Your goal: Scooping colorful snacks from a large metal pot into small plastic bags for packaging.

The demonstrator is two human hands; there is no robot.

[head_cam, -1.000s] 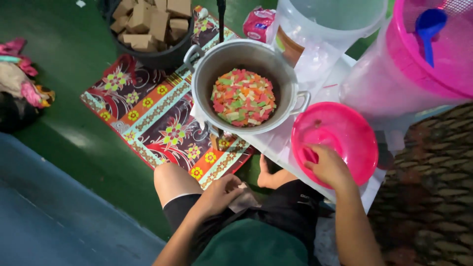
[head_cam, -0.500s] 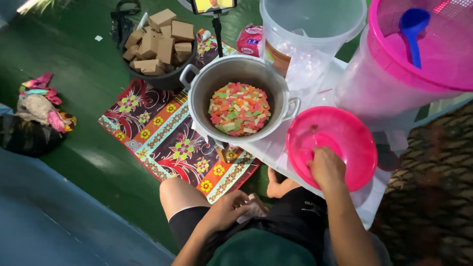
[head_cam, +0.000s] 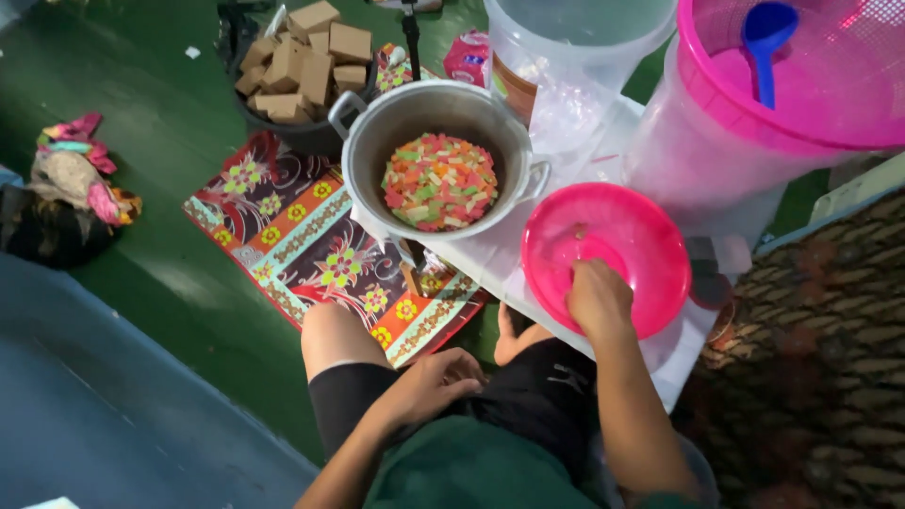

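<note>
**Hand in the pink bowl, pot of coloured pieces beside it**

The left hand [head_cam: 436, 382] rested loosely curled on the lap, holding nothing visible. The metal pot [head_cam: 436, 160], full of red, green and orange pieces, stood left of the pink bowl [head_cam: 650, 247] on the white tabletop [head_cam: 500, 273]. The right hand [head_cam: 597, 300] reached inside the nearly bare, glossy bowl, fingers bent downward; whether it gripped anything could not be told.

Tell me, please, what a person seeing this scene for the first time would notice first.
Probably the metal pot in the middle, full of small red, green, orange and cream pieces. Just right of it lies a bright pink bowl, where the right hand reaches inside, while the left hand rests on the lap. A large pink bucket with a blue scoop stands at the upper right.
</note>
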